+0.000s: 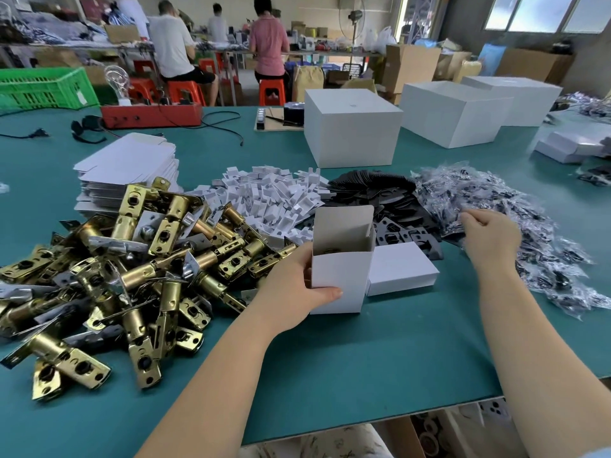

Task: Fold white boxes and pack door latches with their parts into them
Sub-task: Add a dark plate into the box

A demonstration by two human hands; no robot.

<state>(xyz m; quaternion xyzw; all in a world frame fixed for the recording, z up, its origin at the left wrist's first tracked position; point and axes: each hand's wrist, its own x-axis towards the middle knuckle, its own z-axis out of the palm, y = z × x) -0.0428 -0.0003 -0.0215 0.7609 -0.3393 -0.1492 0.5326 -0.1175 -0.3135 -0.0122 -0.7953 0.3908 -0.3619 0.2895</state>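
My left hand (299,285) grips a small white box (340,262) standing upright on the green table, its top flap open and something dark and brassy visible inside. A shut white box (401,267) lies flat just right of it. My right hand (489,236) reaches into the heap of clear plastic bags of small black parts (515,226), its fingers curled at the bags; whether it holds one is unclear. A large pile of brass door latches (125,262) fills the left. Behind lie white card inserts (271,196), black plates (377,190) and a stack of flat unfolded boxes (129,166).
Three big white cartons (350,127) stand at the back of the table, with more small white boxes (568,147) at the far right. A red device (152,115) with cables and a green crate (43,87) sit back left. People work on stools beyond. The table's near edge (363,428) is close.
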